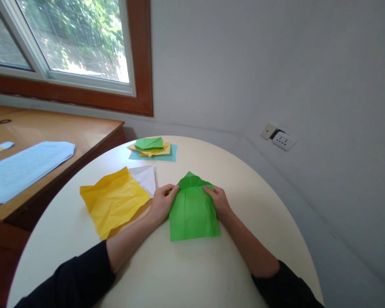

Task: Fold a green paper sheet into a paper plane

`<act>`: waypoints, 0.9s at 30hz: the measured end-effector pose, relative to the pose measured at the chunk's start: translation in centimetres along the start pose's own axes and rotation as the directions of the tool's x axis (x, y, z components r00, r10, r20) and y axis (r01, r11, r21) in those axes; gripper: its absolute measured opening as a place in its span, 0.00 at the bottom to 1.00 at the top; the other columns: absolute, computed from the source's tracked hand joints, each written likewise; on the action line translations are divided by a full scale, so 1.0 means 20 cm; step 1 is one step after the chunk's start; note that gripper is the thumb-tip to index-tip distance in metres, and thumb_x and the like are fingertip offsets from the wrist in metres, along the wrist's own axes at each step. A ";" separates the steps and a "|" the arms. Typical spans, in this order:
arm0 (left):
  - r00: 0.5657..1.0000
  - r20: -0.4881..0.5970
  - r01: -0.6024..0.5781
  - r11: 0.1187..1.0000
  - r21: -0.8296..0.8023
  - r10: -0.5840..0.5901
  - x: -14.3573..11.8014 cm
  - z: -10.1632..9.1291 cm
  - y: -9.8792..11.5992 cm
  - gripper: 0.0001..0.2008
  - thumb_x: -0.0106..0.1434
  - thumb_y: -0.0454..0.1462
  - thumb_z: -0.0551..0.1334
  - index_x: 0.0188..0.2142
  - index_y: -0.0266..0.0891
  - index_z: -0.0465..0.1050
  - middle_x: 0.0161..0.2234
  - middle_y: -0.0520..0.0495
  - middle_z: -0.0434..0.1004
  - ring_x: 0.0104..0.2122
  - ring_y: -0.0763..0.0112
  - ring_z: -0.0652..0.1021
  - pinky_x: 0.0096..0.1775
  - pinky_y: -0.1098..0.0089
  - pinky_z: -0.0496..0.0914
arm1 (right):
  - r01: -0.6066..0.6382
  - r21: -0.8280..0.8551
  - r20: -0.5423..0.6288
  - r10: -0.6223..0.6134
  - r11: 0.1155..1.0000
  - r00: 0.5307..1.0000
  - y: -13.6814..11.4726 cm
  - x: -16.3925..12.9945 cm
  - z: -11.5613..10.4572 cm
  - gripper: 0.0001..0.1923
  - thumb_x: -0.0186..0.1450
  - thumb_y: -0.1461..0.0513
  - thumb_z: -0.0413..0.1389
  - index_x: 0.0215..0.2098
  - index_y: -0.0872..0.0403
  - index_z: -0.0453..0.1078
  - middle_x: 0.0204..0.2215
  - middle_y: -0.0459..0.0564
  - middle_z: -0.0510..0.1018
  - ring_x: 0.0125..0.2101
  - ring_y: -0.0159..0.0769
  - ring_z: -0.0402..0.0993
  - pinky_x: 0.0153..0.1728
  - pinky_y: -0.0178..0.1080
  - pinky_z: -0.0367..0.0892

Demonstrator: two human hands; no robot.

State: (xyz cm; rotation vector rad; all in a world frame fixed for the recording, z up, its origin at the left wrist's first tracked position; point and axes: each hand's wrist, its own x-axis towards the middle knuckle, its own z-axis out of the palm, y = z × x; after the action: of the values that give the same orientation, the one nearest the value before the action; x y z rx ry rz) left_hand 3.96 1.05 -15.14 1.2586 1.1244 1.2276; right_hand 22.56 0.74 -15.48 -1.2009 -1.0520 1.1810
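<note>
A creased sheet of green paper point(194, 214) is between my two hands above the round white table point(186, 273). Its far part is folded to a peak, while the near edge hangs toward me. My left hand point(162, 201) pinches the paper's left side, thumb on top. On the right side, my right hand point(218, 200) grips it the same way, its other fingers hidden behind the sheet. Just left of my left hand lies a crumpled yellow sheet point(115, 201), with a white sheet point(145, 179) partly under its far right edge.
At the table's far edge sits a stack of folded green, yellow and blue papers point(149, 147). A wooden desk point(93, 126) on the left bears printed sheets point(28, 169) and scissors point(1, 122). A wall with a socket point(284, 140) borders the right side.
</note>
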 end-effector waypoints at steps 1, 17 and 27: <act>1.000 0.004 0.025 0.999 -0.032 -0.025 0.00 0.00 0.00 0.17 0.50 0.49 0.62 0.23 0.36 0.73 0.20 0.51 0.72 0.23 0.72 0.70 0.25 0.74 0.62 | -0.017 0.005 -0.004 0.017 1.000 1.000 0.00 0.00 0.00 0.15 0.47 0.51 0.63 0.22 0.55 0.72 0.18 0.45 0.75 0.20 0.33 0.67 0.23 0.36 0.63; 0.981 -0.014 0.181 0.949 -0.258 -0.191 0.00 0.01 0.00 0.32 0.44 0.52 0.66 0.47 0.39 0.67 0.18 0.55 0.72 0.19 0.72 0.72 0.22 0.74 0.64 | 0.144 -0.040 0.057 -0.142 0.989 0.988 0.02 0.03 -0.03 0.19 0.47 0.55 0.64 0.36 0.53 0.75 0.33 0.50 0.80 0.32 0.37 0.75 0.33 0.39 0.70; 0.995 -0.032 0.088 0.971 -0.221 -0.097 0.03 0.00 -0.04 0.18 0.47 0.44 0.66 0.37 0.36 0.77 0.39 0.42 0.79 0.39 0.62 0.76 0.43 0.63 0.69 | 0.120 -0.037 0.039 -0.119 0.992 0.992 0.04 0.03 -0.04 0.16 0.50 0.56 0.61 0.36 0.53 0.76 0.36 0.53 0.80 0.37 0.42 0.76 0.42 0.46 0.69</act>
State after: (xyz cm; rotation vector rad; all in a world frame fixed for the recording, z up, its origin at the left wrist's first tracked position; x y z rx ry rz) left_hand 4.05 1.66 -15.83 1.0070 1.0347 1.2756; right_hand 23.29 1.30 -16.27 -1.1339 -1.1630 1.0971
